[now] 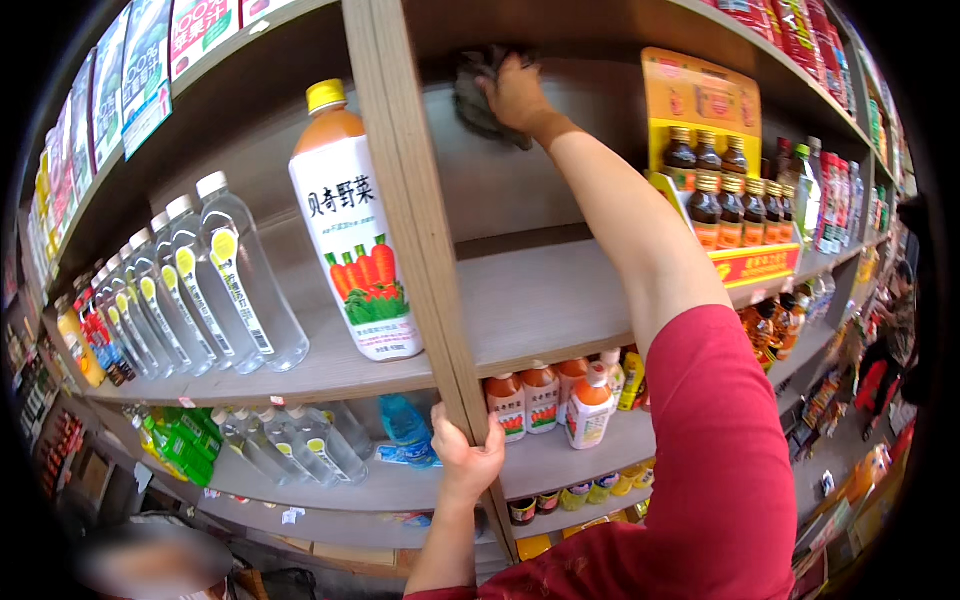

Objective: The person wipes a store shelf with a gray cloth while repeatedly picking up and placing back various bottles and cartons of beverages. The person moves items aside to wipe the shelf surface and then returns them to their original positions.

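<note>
My right hand [517, 94] presses a dark cloth [484, 97] against the upper back panel [517, 176] of a shelf bay, the arm stretched out high. Below it is the bare grey shelf board [540, 300]. With my left hand [469, 454] I grip the upright wooden post [424, 187] between two bays, fingers around its edges. A large carrot juice bottle [349, 232] with a yellow cap stands just left of that post. On the right, close to my right forearm, small brown bottles [720, 210] sit in a yellow display box [757, 266].
Clear plastic bottles [240, 277] line the left shelf. Smaller carrot juice bottles [540, 397] and a blue bottle [405, 431] stand one level down. Juice cartons [146, 67] fill the top left shelf. At the lower left a person [154, 562] is partly in view, the face blurred.
</note>
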Action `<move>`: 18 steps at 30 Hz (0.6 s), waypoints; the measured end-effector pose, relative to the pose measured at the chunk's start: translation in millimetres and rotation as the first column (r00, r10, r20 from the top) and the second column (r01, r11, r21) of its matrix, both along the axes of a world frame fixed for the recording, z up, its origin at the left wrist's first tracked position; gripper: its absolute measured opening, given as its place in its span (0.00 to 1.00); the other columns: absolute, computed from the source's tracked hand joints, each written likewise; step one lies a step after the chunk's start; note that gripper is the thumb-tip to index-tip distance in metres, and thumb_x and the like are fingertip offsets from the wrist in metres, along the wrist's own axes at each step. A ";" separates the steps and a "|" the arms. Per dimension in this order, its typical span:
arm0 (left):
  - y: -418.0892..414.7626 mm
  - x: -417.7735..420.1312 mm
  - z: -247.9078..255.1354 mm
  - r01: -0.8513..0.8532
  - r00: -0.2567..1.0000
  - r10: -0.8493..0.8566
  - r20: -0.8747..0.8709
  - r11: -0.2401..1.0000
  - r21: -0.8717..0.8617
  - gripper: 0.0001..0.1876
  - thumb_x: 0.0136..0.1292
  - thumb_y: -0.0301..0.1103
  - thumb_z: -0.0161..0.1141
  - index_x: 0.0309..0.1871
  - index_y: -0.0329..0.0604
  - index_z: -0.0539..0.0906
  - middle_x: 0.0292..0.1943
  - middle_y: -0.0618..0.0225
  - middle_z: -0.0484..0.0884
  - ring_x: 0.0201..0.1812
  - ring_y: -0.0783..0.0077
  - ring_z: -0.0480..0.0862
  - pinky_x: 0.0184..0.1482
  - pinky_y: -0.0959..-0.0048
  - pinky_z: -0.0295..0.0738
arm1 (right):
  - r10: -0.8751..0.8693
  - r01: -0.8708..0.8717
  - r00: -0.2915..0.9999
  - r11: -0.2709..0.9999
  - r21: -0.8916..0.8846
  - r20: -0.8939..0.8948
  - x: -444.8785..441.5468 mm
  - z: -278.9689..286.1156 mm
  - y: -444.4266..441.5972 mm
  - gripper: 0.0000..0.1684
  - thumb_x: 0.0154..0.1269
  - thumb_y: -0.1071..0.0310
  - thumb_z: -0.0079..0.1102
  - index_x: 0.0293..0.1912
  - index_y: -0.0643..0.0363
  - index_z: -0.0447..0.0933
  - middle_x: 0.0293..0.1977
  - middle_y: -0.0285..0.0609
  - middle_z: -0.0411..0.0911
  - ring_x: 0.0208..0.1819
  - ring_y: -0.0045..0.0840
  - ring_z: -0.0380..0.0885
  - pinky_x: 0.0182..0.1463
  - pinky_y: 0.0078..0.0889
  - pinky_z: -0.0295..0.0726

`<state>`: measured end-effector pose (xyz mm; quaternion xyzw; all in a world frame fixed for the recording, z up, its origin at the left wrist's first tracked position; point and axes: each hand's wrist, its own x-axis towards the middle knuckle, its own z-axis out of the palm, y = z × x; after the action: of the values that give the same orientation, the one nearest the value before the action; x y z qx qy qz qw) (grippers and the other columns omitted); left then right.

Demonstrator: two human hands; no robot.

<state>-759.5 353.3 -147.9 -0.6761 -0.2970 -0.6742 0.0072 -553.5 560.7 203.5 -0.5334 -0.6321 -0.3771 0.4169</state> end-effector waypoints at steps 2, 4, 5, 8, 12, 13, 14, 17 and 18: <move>0.2 4.1 -0.2 -0.018 0.999 0.020 -0.043 0.999 0.049 0.35 0.49 0.25 0.69 0.59 0.23 0.63 0.44 0.46 0.77 0.43 0.49 0.80 0.45 0.62 0.74 | -0.054 0.054 0.989 0.999 0.001 0.137 -7.3 -22.8 41.5 0.30 0.66 0.63 0.50 0.62 0.74 0.61 0.62 0.84 0.47 0.58 0.81 0.53 0.56 0.68 0.67; 3.4 -1.3 -0.9 -0.006 1.000 0.007 -0.025 0.999 0.031 0.36 0.49 0.25 0.69 0.59 0.23 0.63 0.44 0.46 0.77 0.43 0.49 0.80 0.46 0.62 0.74 | -0.141 0.164 0.937 0.985 -0.044 0.319 -42.3 -33.7 22.1 0.29 0.66 0.65 0.49 0.62 0.72 0.62 0.62 0.86 0.44 0.59 0.80 0.54 0.56 0.66 0.68; 2.6 -0.7 -3.7 0.025 1.000 -0.025 -0.019 1.000 0.017 0.36 0.48 0.26 0.69 0.59 0.23 0.63 0.44 0.46 0.77 0.43 0.49 0.80 0.46 0.62 0.74 | -0.200 0.244 0.892 0.968 -0.061 0.406 -46.4 -41.2 11.5 0.28 0.66 0.65 0.48 0.62 0.71 0.63 0.63 0.86 0.43 0.59 0.79 0.54 0.56 0.66 0.69; -2.3 -0.2 -7.4 -0.023 1.000 0.025 0.016 0.997 -0.074 0.36 0.48 0.26 0.70 0.59 0.24 0.64 0.44 0.48 0.77 0.43 0.50 0.79 0.46 0.61 0.74 | -0.036 0.191 0.731 0.970 -0.153 0.681 -23.0 -76.1 10.0 0.29 0.61 0.73 0.48 0.62 0.71 0.63 0.62 0.88 0.44 0.57 0.75 0.61 0.61 0.58 0.68; -2.0 0.2 -5.2 -0.038 0.999 0.038 -0.006 0.998 -0.042 0.34 0.49 0.25 0.68 0.60 0.26 0.65 0.47 0.48 0.75 0.46 0.50 0.77 0.49 0.62 0.72 | 0.319 0.374 0.568 0.721 -0.583 0.759 -16.3 -118.7 -28.5 0.27 0.55 0.76 0.51 0.57 0.68 0.69 0.59 0.72 0.60 0.56 0.58 0.69 0.60 0.48 0.70; 1.2 -1.0 -3.8 -0.034 0.999 0.033 -0.016 0.999 -0.023 0.34 0.50 0.24 0.68 0.60 0.26 0.65 0.48 0.48 0.75 0.47 0.50 0.77 0.50 0.62 0.72 | 0.327 0.379 0.623 0.668 -0.641 0.710 -18.1 -112.2 -33.6 0.25 0.53 0.76 0.52 0.54 0.66 0.73 0.58 0.67 0.65 0.55 0.54 0.71 0.59 0.46 0.72; 1.1 0.6 -5.4 0.015 1.000 -0.014 0.003 0.999 -0.039 0.33 0.51 0.23 0.68 0.60 0.26 0.65 0.48 0.49 0.74 0.47 0.52 0.77 0.50 0.63 0.71 | 0.302 0.309 0.721 0.666 -0.679 0.624 -17.5 -97.5 -36.9 0.24 0.52 0.76 0.53 0.52 0.65 0.76 0.57 0.62 0.70 0.55 0.49 0.73 0.58 0.43 0.73; 1.8 0.1 -2.7 0.034 0.999 -0.033 -0.028 0.999 0.039 0.32 0.52 0.23 0.67 0.60 0.27 0.65 0.48 0.51 0.73 0.48 0.54 0.76 0.51 0.64 0.71 | 0.357 -0.305 0.934 0.804 -0.511 0.003 -6.3 -36.7 -36.7 0.18 0.50 0.72 0.54 0.43 0.65 0.80 0.43 0.58 0.80 0.46 0.48 0.79 0.49 0.43 0.77; -1.5 5.5 7.9 -0.010 1.000 0.009 0.009 0.996 0.084 0.25 0.50 0.22 0.67 0.50 0.30 0.67 0.39 0.52 0.76 0.36 0.52 0.80 0.40 0.63 0.74 | 0.455 -0.506 0.862 0.803 -0.315 -0.225 -6.4 -20.3 -38.9 0.17 0.50 0.70 0.55 0.40 0.67 0.80 0.42 0.62 0.79 0.44 0.48 0.80 0.44 0.43 0.78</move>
<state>-754.0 351.7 -139.9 -0.6710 -0.2719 -0.6888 0.0376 -559.9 521.8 183.2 -0.4480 -0.7747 -0.0972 0.4355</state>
